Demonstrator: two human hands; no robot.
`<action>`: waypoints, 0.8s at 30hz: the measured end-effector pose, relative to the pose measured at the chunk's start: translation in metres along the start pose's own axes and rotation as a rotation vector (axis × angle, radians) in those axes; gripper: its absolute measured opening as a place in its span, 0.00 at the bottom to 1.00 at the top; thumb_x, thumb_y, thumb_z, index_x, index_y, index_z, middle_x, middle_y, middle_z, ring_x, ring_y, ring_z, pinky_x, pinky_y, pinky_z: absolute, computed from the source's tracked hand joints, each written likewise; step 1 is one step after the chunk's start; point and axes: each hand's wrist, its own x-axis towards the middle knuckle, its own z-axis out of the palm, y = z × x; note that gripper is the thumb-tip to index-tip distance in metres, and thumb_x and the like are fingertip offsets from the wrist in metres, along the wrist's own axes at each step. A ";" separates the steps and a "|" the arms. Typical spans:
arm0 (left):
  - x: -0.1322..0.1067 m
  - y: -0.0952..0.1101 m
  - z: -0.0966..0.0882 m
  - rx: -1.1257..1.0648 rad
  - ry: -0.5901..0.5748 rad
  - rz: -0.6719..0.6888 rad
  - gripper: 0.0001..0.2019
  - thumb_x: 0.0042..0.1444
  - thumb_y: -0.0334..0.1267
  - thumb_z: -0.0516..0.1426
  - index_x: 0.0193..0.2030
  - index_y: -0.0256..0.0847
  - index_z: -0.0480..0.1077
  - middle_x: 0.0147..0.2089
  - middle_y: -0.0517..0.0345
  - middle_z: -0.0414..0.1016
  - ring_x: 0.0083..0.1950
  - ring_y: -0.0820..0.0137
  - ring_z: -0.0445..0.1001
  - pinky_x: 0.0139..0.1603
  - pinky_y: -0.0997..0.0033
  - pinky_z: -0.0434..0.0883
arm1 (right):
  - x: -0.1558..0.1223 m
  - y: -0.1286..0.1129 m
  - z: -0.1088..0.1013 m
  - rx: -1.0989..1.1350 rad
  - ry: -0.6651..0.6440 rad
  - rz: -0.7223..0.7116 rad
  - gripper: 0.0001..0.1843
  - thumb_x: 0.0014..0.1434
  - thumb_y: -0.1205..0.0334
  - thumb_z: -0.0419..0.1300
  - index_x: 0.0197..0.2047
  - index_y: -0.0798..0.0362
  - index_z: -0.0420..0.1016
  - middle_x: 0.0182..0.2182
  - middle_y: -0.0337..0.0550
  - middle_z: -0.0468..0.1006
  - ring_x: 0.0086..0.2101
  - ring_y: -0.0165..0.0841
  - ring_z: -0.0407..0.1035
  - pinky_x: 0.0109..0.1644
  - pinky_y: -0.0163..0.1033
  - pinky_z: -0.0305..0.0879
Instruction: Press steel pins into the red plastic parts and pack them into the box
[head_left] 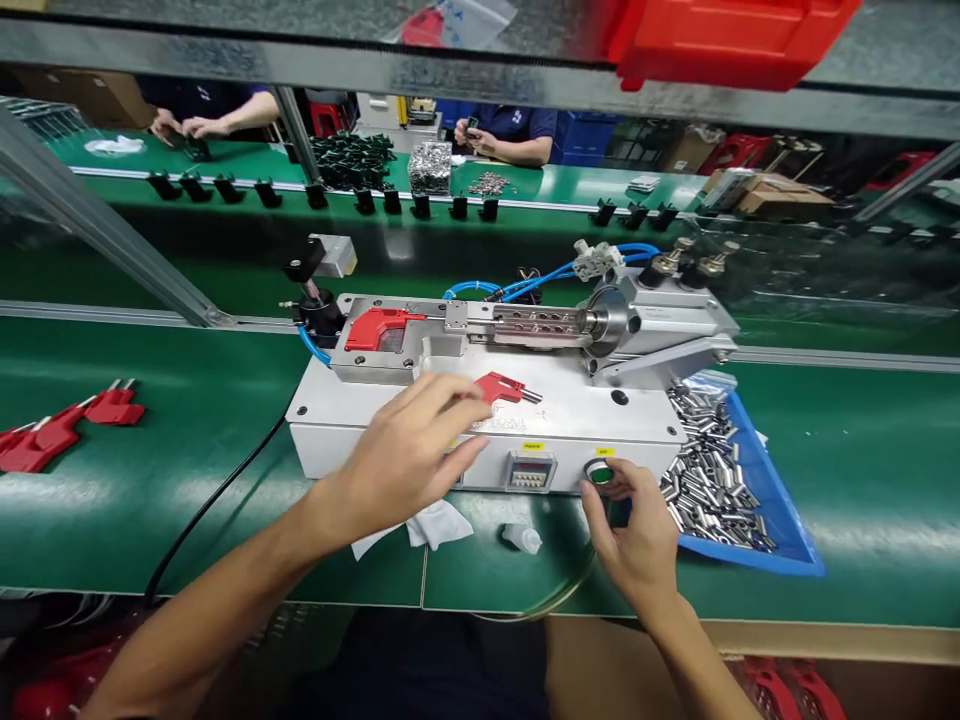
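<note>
My left hand (412,445) hovers over the front of a white and metal bench machine (390,405), thumb and fingers apart with nothing gripped. Its fingertips are beside a red plastic part (501,387) with metal pins, on the machine's top; whether they touch cannot be made out. Another red plastic part (367,328) sits in the metal fixture (345,360) at the machine's left. At the front panel, my right hand (641,535) has its index finger at the green button (600,473), the thumb spread away below. Its other fingers are partly hidden.
A blue tray (780,500) of small metal tubes stands right of the machine. Several red parts (67,430) lie at left. A small white cap (523,539) and white paper (442,524) lie in front. Two people work behind, beyond a metal frame (112,210).
</note>
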 end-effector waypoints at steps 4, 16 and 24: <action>0.038 -0.006 0.018 0.116 -0.175 0.002 0.11 0.70 0.32 0.56 0.56 0.35 0.72 0.60 0.40 0.74 0.58 0.52 0.73 0.53 0.53 0.75 | 0.002 0.003 0.000 0.046 0.018 -0.013 0.14 0.70 0.62 0.60 0.57 0.51 0.70 0.33 0.41 0.73 0.31 0.37 0.70 0.36 0.42 0.70; -0.017 0.007 0.015 -0.459 0.072 -0.057 0.11 0.73 0.37 0.57 0.59 0.41 0.73 0.51 0.46 0.79 0.53 0.58 0.76 0.56 0.57 0.74 | 0.007 0.004 -0.004 0.104 -0.011 -0.005 0.12 0.71 0.59 0.59 0.56 0.49 0.70 0.33 0.42 0.74 0.29 0.37 0.71 0.36 0.42 0.71; -0.085 0.019 0.025 -1.581 0.337 -0.862 0.14 0.69 0.47 0.63 0.50 0.37 0.77 0.45 0.47 0.80 0.42 0.63 0.81 0.38 0.71 0.77 | 0.002 0.028 0.018 0.037 0.057 0.049 0.22 0.67 0.41 0.65 0.51 0.50 0.76 0.28 0.45 0.76 0.22 0.37 0.71 0.26 0.43 0.68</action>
